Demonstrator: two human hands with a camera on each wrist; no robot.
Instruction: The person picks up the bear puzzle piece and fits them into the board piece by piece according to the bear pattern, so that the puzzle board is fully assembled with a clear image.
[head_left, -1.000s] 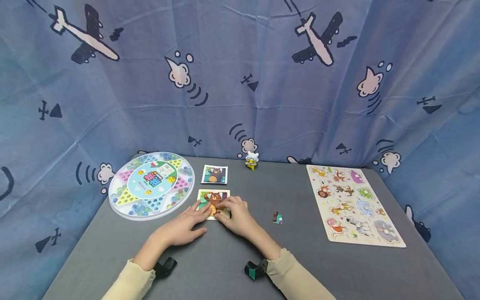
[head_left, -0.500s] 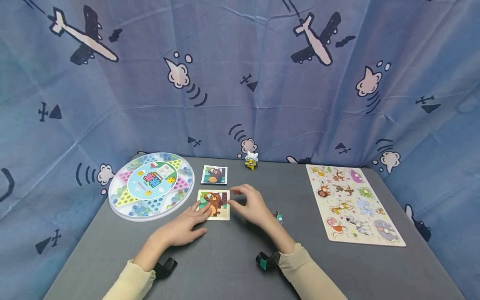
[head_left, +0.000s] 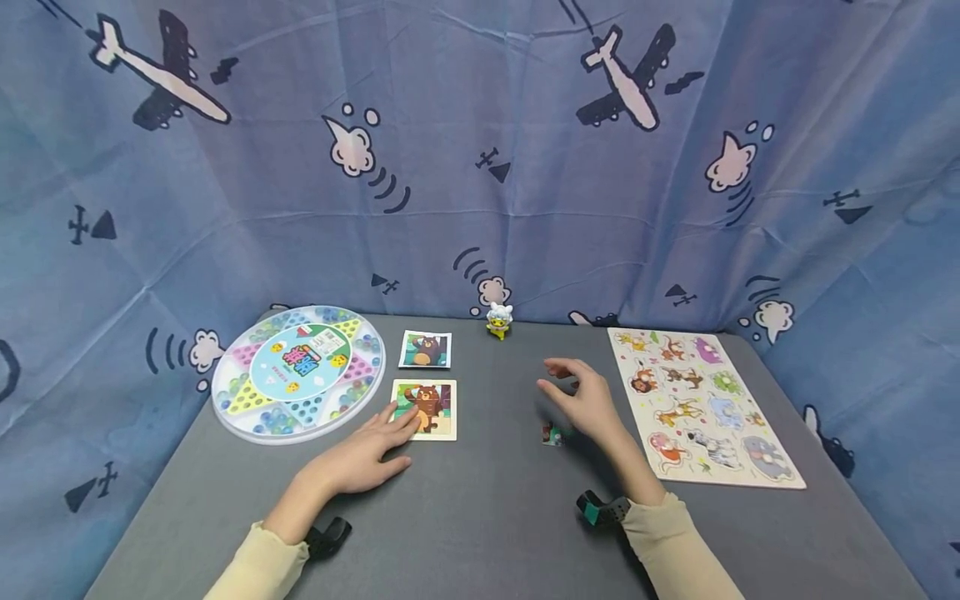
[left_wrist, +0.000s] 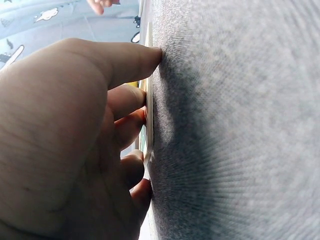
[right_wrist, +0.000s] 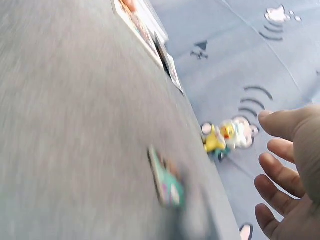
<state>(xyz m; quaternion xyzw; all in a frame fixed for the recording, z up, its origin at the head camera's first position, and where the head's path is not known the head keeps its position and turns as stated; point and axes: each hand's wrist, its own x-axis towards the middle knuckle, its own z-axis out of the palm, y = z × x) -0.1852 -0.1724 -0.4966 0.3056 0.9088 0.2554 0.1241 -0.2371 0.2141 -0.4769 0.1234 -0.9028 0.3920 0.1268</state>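
On the grey table lies a small bear jigsaw puzzle in a pale frame [head_left: 442, 406]. The fingertips of my left hand [head_left: 358, 458] rest on its lower left part, and the thumb touches the table just in front. Well to the right my right hand [head_left: 592, 407] hovers, fingers loosely bent and holding nothing. Just beneath and left of it lies a loose jigsaw piece [head_left: 552, 434], green and brown. In the right wrist view that piece [right_wrist: 167, 182] sits flat on the table, apart from the fingers. Behind the puzzle lies a matching bear picture card [head_left: 425, 350].
A round marble board game box [head_left: 300, 375] lies at the left. A wooden animal peg puzzle [head_left: 701, 408] takes up the right side. At the back edge stands a small white-and-yellow figurine [head_left: 498, 321], before a blue curtain [head_left: 427, 242] with planes.
My right hand has let go of a piece at the puzzle's right side and moved right to above the loose piece. My left hand has stayed on the puzzle.
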